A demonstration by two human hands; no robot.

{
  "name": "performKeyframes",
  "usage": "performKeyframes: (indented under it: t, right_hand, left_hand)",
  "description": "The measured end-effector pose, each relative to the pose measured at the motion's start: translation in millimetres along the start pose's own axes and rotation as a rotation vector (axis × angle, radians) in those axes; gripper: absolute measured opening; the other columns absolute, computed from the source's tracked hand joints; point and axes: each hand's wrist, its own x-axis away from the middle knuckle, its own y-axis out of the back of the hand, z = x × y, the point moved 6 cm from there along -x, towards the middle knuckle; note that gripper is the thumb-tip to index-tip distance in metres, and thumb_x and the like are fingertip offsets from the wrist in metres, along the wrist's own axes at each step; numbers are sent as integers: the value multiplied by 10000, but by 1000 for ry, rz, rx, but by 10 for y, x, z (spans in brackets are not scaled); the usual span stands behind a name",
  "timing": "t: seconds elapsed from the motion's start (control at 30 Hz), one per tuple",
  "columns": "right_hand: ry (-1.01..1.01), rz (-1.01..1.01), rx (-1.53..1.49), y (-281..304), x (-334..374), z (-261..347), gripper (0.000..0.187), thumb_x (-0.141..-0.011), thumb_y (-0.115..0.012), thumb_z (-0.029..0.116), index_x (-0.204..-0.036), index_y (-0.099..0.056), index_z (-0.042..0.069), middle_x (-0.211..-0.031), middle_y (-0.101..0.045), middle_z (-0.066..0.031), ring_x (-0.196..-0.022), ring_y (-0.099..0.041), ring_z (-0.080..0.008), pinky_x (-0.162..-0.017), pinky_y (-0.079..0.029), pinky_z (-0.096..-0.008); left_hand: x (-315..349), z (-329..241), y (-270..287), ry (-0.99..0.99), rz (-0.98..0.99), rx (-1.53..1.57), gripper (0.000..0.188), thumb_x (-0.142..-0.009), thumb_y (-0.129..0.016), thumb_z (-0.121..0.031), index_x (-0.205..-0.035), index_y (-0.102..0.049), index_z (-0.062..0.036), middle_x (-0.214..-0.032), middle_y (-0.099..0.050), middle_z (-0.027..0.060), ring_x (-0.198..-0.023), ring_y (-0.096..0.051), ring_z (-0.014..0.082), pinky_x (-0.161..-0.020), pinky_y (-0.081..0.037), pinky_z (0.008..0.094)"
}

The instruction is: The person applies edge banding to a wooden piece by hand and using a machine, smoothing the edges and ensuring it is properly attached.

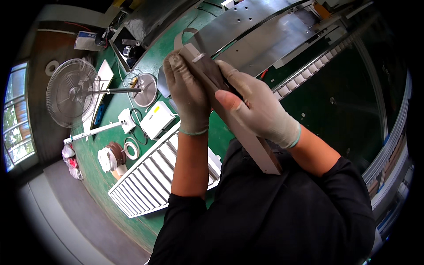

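Both gloved hands clench one long grey metal bar (pixel 238 123) — left hand (pixel 187 95) near its top, right hand (pixel 258 108) mid-length — above the green workbench (pixel 132 212).

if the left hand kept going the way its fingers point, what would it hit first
Probably the grey metal sheet beyond the bench's green top; the left hand points up-picture along the long flat strip it holds, though depth is unclear.

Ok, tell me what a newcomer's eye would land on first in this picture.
First, the two gloved hands at centre: the left hand and right hand grip a long flat grey bar that slants down toward the person's chest. Next, the white slatted panel on the green workbench just below the left hand. At far left, a round wire fan guard.
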Motion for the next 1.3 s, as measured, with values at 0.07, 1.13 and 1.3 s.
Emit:
performKeyframes:
  t: [0.07, 1.13, 1.3]
  right_hand:
    - [24, 3, 21, 68, 35, 49, 690, -1024, -542, 428, -1444, -448, -110, -1189, -638, -306, -1118, -630, -450, -956, -516, -444]
    - [56, -78, 223, 337, 6, 98, 628, -1032, -534, 356, -1450, -434, -102, -1016, -680, -250, -911, -679, -431, -795, -552, -484]
    - [102, -71, 280, 381, -20, 128, 608, -1027, -550, 343, -1453, -445, -78, -1027, -680, -247, -925, -673, -433, -804, -548, -483]
  left_hand:
    - [40, -94, -49, -37, 19, -20, 390, -1143, -324, -364, -1126, -553, -49, -1028, -596, 65, -932, -576, 145, -834, -495, 305]
    - [-33, -408, -359, -165, 58, -115, 287, -1126, -414, -282, -1083, -551, -34, -985, -589, 68, -874, -552, 120, -810, -475, 281]
    - [-32, -484, -356, -233, 26, -101, 285, -1126, -415, -280, -1100, -545, -27, -982, -585, 59, -875, -548, 120, -812, -475, 280]
